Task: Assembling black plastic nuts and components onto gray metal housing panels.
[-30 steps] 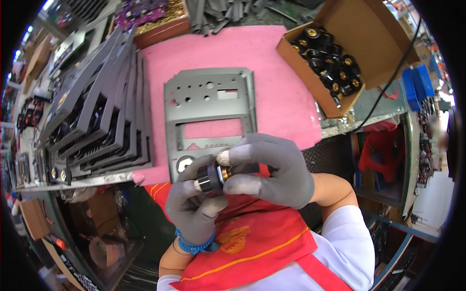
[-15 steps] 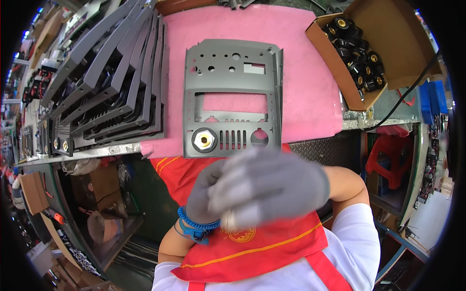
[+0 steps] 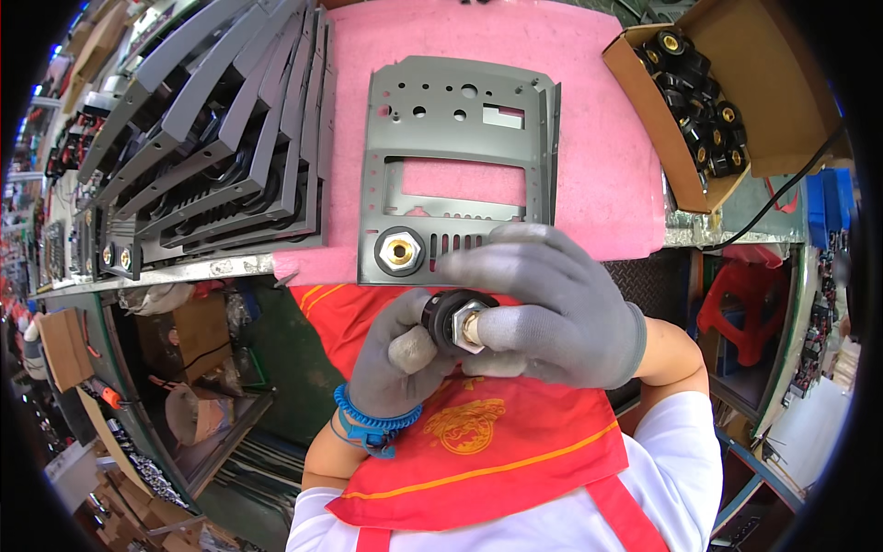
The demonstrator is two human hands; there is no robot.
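Just below frame centre, the black socket part (image 3: 449, 317) is mostly covered by the gloved left hand (image 3: 400, 363) and right hand (image 3: 552, 308), so only its hex nut and brass tip show. The cardboard box (image 3: 782, 101) at upper right runs into the dark fisheye rim. At far left, the shelf clutter (image 3: 64, 166) is probably small parts, too tiny and bent to tell.

Bright even overhead light, soft shadows; strong fisheye bend w/ dark vignette at rim; edges prob. slightly soft.

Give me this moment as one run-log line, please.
left hand: holds black connector | right hand: on its nut | panel: one connector fitted
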